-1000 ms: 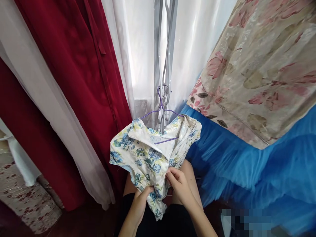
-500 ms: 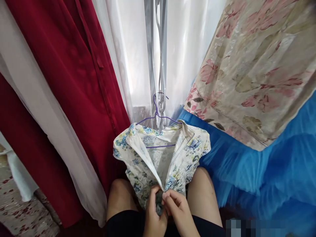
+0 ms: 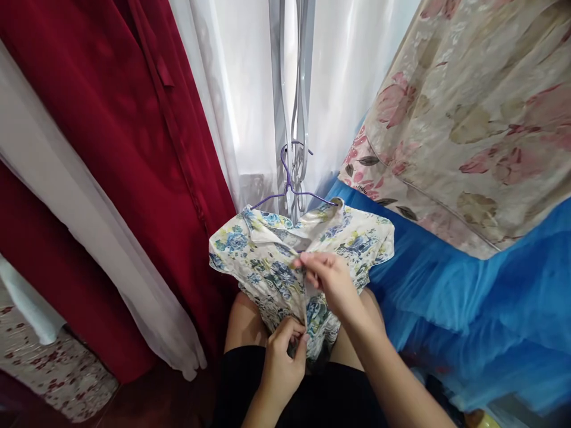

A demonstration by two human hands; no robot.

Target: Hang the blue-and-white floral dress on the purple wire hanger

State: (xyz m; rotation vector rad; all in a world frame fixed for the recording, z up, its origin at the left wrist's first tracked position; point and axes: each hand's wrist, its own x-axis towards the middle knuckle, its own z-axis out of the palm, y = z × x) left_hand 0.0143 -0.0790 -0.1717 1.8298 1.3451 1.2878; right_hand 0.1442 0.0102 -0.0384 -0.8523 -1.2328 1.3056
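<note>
Fabric fills nearly the whole view. Largest is a deep red garment (image 3: 134, 137) hanging across the left side, with a sheer white strip (image 3: 66, 196) falling slantwise over it. At upper right hangs a beige cloth with pink flowers (image 3: 473, 101), and below it a bank of bright blue tulle (image 3: 473, 309) spreads down the right side. Between them, at top centre, a white curtain (image 3: 241, 89) lets light through, and a grey metal post (image 3: 277, 89) runs down in front of it. At lower left lies a pale cloth with small red specks (image 3: 53, 380).

In the middle, just below the post, a small floral dress (image 3: 263, 255), white with blue and yellow blooms, hangs on a purple wire hanger (image 3: 285, 172). The hanger's hook seems to catch on the metalwork by the post, though that part is too tangled to be sure. The dress drapes down onto the person's bare thighs (image 3: 243, 321), above black shorts (image 3: 321, 398).

Both hands grip the front of the dress. The right hand (image 3: 334, 285) is higher, near the collar, its fingertips pinched together on the edge of the cloth. The left hand (image 3: 283, 356) is lower, over the lap, with thumb and fingers closed on a fold of the hem end. The two hands are near each other but apart, with a run of floral cloth between them.
</note>
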